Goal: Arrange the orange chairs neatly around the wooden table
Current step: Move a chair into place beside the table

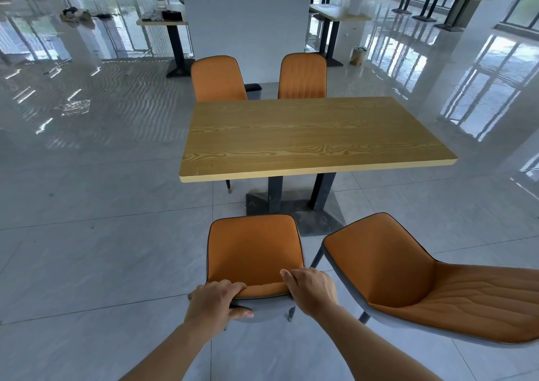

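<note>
The wooden table (315, 135) stands in the middle on a dark base. Two orange chairs are tucked in at its far side, one on the left (218, 78) and one on the right (302, 75). On my side, an orange chair (253, 252) faces the table a short way back from its edge. My left hand (217, 300) and my right hand (313, 288) both grip the top of its backrest. A second near orange chair (423, 281) stands to the right, turned at an angle and away from the table.
Glossy grey tiled floor (102, 234) spreads to the left and front. A white panel (248, 16) stands behind the far chairs. More tables (163, 21) stand further back, and a small basket (358, 55) sits on the floor at the back right.
</note>
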Demonstrator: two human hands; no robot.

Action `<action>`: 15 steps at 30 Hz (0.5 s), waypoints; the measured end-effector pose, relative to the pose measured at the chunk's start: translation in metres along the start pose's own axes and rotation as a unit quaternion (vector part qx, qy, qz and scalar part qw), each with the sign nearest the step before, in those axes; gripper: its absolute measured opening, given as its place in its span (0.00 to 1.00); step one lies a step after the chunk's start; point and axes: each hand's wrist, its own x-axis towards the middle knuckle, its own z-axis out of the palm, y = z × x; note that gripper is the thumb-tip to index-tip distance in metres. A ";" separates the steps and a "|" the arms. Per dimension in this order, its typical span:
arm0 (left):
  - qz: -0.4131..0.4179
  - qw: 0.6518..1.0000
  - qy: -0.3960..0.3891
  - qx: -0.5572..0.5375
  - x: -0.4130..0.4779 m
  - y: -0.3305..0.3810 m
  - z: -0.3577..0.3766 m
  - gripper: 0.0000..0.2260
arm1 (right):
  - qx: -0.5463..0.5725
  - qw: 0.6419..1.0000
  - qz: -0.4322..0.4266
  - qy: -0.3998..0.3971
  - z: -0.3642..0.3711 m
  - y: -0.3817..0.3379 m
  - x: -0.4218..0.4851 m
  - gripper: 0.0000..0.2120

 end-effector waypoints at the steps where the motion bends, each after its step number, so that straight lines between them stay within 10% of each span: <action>1: 0.001 1.000 0.003 0.001 -0.001 0.000 0.000 0.29 | -0.002 1.000 0.006 0.004 0.001 0.000 0.000 0.29; 15: -0.004 1.000 -0.011 0.003 0.000 0.000 0.003 0.30 | 0.000 1.000 0.005 -0.001 0.008 0.000 -0.004 0.29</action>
